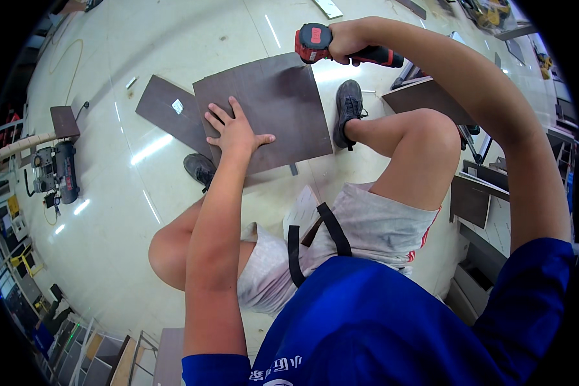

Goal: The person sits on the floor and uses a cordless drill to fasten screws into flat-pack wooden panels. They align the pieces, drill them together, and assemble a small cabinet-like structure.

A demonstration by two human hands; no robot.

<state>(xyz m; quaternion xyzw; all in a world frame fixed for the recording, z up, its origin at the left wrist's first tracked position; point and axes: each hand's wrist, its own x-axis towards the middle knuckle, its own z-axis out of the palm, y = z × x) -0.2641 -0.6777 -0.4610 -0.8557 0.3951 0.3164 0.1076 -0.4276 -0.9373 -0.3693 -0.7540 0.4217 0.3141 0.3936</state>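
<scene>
A dark brown square panel (280,96) lies between my feet. My left hand (235,134) rests flat on its left part, fingers spread and holding nothing. Wrapped round the handle of a red and black cordless drill (313,44) is my right hand (350,42). The drill is over the panel's far right corner; its body hides the tip, so I cannot tell whether it touches. A narrower brown board (167,110) with a small white label sticks out from the panel's left side, partly covered by it.
My black shoes (349,106) stand on either side of the panel. An air compressor (56,170) is on the floor at the left. Brown boards (424,100) and cabinet parts (479,202) stand at the right. A small pale strip (132,82) lies beyond the narrow board.
</scene>
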